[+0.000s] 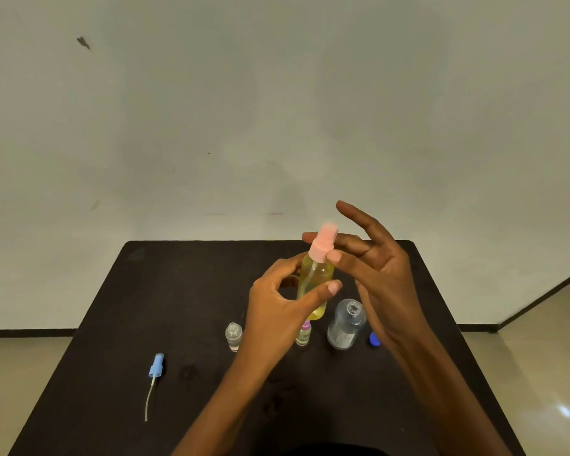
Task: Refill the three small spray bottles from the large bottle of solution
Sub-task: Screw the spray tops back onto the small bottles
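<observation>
Left hand (278,302) grips; right hand (380,278) pinches.

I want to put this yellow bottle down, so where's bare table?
Bare table lies far left, beyond the blue sprayer head, and between it and the small open bottle. Crowded: the row from that bottle past the large bottle to the blue cap.
</observation>
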Tool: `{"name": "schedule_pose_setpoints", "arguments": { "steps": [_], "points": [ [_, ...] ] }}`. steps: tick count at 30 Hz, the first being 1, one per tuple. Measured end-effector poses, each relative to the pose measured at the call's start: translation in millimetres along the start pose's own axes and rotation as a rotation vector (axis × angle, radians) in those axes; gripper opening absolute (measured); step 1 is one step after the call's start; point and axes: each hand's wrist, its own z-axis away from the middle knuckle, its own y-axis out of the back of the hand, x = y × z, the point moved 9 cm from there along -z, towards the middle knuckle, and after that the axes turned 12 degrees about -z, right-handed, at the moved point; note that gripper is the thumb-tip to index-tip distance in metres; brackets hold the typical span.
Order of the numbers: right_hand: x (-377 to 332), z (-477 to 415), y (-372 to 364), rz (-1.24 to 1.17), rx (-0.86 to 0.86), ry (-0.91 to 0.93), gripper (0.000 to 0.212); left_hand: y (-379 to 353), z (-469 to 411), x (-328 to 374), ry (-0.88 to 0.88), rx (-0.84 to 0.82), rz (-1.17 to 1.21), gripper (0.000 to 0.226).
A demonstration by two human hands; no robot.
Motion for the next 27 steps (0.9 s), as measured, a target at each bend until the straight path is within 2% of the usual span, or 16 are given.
{"name": "schedule_pose_setpoints", "arguments": {
  "steps": [4,8,17,22,24,27],
  "points": [
    [-5.8,-0.4,-1.1,0.049,0.031,0.042,0.054,-0.3,0.5,0.0,0.006,0.001,-0.004,0.056],
    [-10.5,0.7,0.2,0.134,0.073,0.081,0.055,0.0,0.6,2.2,0.01,-0.003,-0.004,0.044],
    [-15.1,4.2,-1.0,0.33,0.135,0.221,0.053,2.1,1.9,6.2,-0.026,0.037,-0.045,0.047],
    [-1.2,-2.1,-3.9,0.247,-0.01,0.05,0.068,0.9,0.0,2.7,-0.007,0.023,-0.025,0.047],
    [-0.3,-1.0,-7.0,0.171,-0.069,-0.005,0.064,0.5,-1.2,1.4,-0.004,0.01,-0.019,0.049],
    [-6.1,0.3,-6.1,0.137,-0.043,0.013,0.058,0.3,-1.1,3.3,-0.014,0.008,-0.018,0.045]
  ]
}}
